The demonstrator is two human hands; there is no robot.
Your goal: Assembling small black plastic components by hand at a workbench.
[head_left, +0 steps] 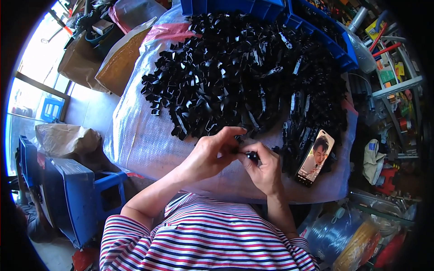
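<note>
– Striped shirt [208, 237] closest, forearms reaching past it. What's around?

– A pale woven sheet [135, 135] carrying a big pile [212, 81] of black parts, blue crates [235, 6] along its far edge. Left, a blue stool [110, 181]; lower right, a spool [332, 237].

– Anything in the way?

– The phone [315, 158], propped at a slant on the pile's right side, covering some parts. It's just right of the right hand [266, 169].

– What's hard to see?

– The crates are cut off at the top, and whatever bears the sheet is hidden. A dark spot among the left hand's [205, 156] fingers is too shadowed to name.

– And the black part [252, 156]?

– Pinched between right thumb and forefinger, in front of the pile. The left fingers are bent, tips meeting the right ones; I can't tell whether they grip anything.
</note>
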